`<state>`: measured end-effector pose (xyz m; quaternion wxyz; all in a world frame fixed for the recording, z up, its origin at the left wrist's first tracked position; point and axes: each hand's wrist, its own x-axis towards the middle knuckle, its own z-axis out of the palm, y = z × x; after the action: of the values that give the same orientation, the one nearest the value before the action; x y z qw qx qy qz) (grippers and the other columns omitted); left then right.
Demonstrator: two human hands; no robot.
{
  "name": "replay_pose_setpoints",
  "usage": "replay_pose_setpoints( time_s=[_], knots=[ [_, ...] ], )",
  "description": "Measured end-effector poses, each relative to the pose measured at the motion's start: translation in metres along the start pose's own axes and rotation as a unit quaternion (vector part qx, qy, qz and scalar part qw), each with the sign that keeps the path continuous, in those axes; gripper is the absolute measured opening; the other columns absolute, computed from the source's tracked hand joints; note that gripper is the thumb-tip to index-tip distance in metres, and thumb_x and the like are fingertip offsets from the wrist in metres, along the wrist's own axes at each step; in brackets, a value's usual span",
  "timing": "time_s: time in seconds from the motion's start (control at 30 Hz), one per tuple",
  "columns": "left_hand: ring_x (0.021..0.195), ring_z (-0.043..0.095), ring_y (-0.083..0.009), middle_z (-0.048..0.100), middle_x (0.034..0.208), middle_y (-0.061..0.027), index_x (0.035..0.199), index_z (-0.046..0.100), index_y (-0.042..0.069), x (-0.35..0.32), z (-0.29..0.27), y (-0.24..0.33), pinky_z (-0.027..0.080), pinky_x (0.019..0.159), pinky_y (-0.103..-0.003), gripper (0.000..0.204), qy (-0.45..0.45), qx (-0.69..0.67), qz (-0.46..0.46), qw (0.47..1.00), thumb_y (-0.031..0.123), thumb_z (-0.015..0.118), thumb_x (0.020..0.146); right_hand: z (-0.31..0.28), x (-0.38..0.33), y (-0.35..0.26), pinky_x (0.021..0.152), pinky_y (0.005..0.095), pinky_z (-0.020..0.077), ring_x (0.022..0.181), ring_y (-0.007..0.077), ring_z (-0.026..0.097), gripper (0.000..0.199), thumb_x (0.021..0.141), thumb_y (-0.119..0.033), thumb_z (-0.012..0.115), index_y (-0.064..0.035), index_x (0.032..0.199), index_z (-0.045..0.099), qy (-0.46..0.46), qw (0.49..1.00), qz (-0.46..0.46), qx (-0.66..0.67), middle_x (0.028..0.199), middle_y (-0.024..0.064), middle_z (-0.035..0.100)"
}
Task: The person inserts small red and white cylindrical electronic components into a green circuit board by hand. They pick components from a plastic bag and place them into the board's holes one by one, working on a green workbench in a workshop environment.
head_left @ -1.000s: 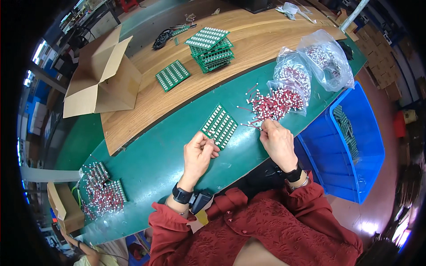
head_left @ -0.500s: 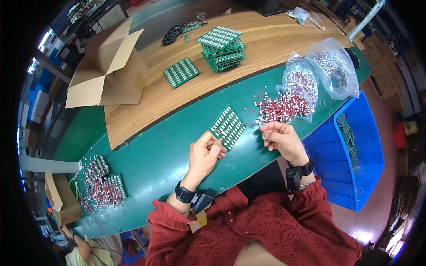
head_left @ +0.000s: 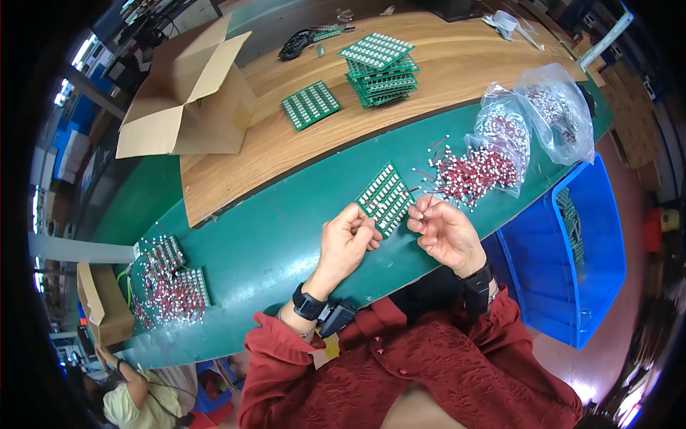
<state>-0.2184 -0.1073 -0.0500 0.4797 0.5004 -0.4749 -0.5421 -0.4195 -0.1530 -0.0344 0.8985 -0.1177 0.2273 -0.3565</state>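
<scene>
My left hand [head_left: 348,242] is closed on the lower left edge of a green circuit board [head_left: 386,199] with rows of white connectors. The board is held tilted above the green tabletop. Close to its right edge, my right hand [head_left: 448,234] pinches a short red wire lead [head_left: 429,205] with a small white plug. Another bit of dark red wire shows at the board's right side; whether it is joined to the board I cannot tell. Just beyond my right hand lies a heap of red wire leads [head_left: 468,171] with white plugs, spilling from a clear plastic bag [head_left: 509,121].
A second clear bag [head_left: 556,107] stands behind. On the wooden shelf are a stack of boards [head_left: 379,68], a single board [head_left: 311,105] and an open carton [head_left: 207,118]. Wired boards [head_left: 175,282] lie at left. A blue bin [head_left: 600,264] is at right; a person [head_left: 139,400] sits lower left.
My right hand has brought the wire lead leftward, up to the board's right edge. My left hand still grips the board. The whole view has shifted slightly.
</scene>
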Motion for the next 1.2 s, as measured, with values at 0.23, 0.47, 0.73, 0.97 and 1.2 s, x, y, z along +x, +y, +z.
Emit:
replay_pose_setpoints(
  time_s=[0.23, 0.47, 0.73, 0.97, 1.2],
  knots=[
    [0.057, 0.061, -0.0125, 0.063, 0.069, -0.0098, 0.083, 0.049, 0.0, 0.001, 0.002, 0.001, 0.05, 0.051, -0.024, 0.008, 0.003, -0.032, -0.018, 0.999, 0.003, 0.047, 0.09, 0.015, 0.003, 0.009, 0.048, 0.0204, 0.0432, 0.07, 0.0141, 0.054, 0.006, 0.083, -0.006, 0.053, -0.0053, 0.089, 0.054, -0.003, 0.991, -0.045, -0.128, 0.084, 0.0033, 0.053],
    [0.057, 0.06, -0.0092, 0.063, 0.067, -0.0066, 0.082, 0.05, 0.001, 0.001, 0.001, -0.001, 0.049, 0.05, -0.023, 0.012, 0.001, -0.055, -0.027, 0.998, 0.009, 0.051, 0.092, 0.025, 0.012, 0.015, 0.051, 0.0203, 0.0447, 0.067, 0.0088, 0.058, 0.012, 0.083, 0.003, 0.06, -0.0016, 0.094, 0.063, 0.032, 0.938, -0.141, -0.316, 0.081, 0.0047, 0.062],
    [0.057, 0.06, -0.0104, 0.061, 0.066, -0.0067, 0.08, 0.05, 0.0, 0.0, 0.001, 0.004, 0.049, 0.049, -0.025, 0.009, 0.006, -0.054, -0.03, 0.998, 0.005, 0.05, 0.088, 0.021, 0.031, 0.03, 0.05, 0.0182, 0.0391, 0.057, 0.0029, 0.047, 0.014, 0.075, 0.003, 0.068, -0.0032, 0.088, 0.07, 0.044, 0.731, -0.337, -0.591, 0.089, 0.0023, 0.061],
    [0.057, 0.06, -0.0105, 0.061, 0.065, -0.0069, 0.08, 0.049, 0.001, 0.0, -0.001, 0.003, 0.05, 0.05, -0.024, 0.01, 0.013, -0.038, -0.018, 0.999, 0.006, 0.05, 0.089, 0.035, 0.027, 0.029, 0.049, 0.0209, 0.0438, 0.058, 0.0071, 0.054, 0.014, 0.075, 0.002, 0.069, -0.0034, 0.088, 0.07, 0.068, 0.641, -0.357, -0.675, 0.084, 0.0044, 0.059],
    [0.057, 0.06, -0.0096, 0.062, 0.067, -0.0065, 0.083, 0.05, 0.003, 0.0, -0.001, 0.004, 0.049, 0.05, -0.023, 0.012, 0.001, -0.02, -0.013, 1.0, 0.009, 0.049, 0.093, 0.036, 0.026, 0.026, 0.051, 0.0219, 0.0487, 0.063, 0.0103, 0.06, 0.011, 0.075, 0.002, 0.069, -0.0013, 0.085, 0.066, 0.071, 0.638, -0.344, -0.685, 0.081, 0.0059, 0.06]
  ],
)
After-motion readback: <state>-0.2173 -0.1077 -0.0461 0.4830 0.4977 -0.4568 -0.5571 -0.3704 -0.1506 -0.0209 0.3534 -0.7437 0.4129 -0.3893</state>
